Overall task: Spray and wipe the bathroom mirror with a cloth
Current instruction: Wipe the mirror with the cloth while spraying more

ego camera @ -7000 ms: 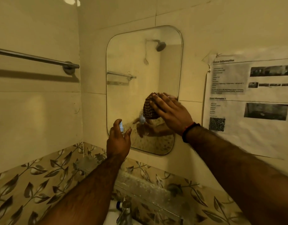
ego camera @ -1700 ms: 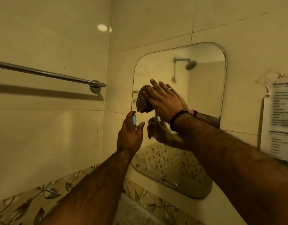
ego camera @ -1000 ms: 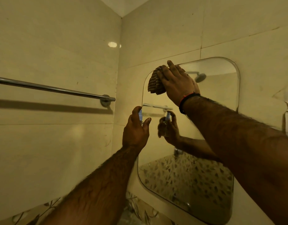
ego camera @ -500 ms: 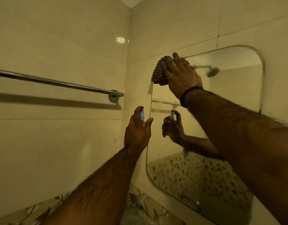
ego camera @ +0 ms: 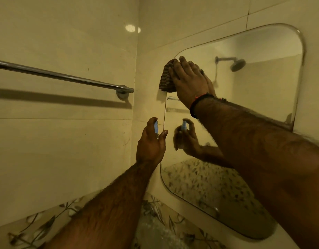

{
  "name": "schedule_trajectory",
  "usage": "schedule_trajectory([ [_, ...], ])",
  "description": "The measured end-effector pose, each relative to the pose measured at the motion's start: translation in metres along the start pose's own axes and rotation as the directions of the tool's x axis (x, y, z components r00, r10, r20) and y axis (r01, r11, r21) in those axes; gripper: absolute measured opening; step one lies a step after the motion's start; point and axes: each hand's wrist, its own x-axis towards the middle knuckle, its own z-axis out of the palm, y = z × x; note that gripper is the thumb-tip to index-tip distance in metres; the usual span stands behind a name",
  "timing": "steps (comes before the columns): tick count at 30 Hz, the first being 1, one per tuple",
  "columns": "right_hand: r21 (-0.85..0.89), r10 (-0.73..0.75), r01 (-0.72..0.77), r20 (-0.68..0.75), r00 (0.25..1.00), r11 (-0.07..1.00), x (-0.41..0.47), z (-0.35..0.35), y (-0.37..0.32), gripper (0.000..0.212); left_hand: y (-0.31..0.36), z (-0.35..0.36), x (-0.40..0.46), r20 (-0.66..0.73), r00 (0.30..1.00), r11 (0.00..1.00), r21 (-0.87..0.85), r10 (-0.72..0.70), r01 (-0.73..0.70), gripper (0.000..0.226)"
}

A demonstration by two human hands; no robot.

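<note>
Fingers [ego camera: 180,69] of our right hand [ego camera: 188,81] lie flat and spread, pressing the striped cloth [ego camera: 165,78] against the mirror [ego camera: 254,105] at its upper left edge, so the whole palm bears on the glass. Our left hand [ego camera: 150,146] curls round the spray bottle [ego camera: 156,127], forefinger over its blue nozzle, held just beside the mirror, likely ready for another spray.

Head view, close, facing mirror [ego camera: 245,123]
</note>
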Motion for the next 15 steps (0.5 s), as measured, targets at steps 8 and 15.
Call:
schedule_trajectory([
  [8, 0.052, -0.067, 0.064, 0.044, 0.997, 0.997, -0.031, 0.007, -0.025, 0.065, -0.021, 0.006, -0.036, 0.067, 0.996, 0.998, 0.018, -0.061, 0.06, 0.062],
  [15, 0.104, -0.104, 0.097, 0.066, 0.992, 0.99, -0.06, 0.014, -0.047, 0.065, -0.035, 0.008, -0.063, 0.082, 0.994, 0.997, 0.044, -0.071, 0.067, 0.061],
])
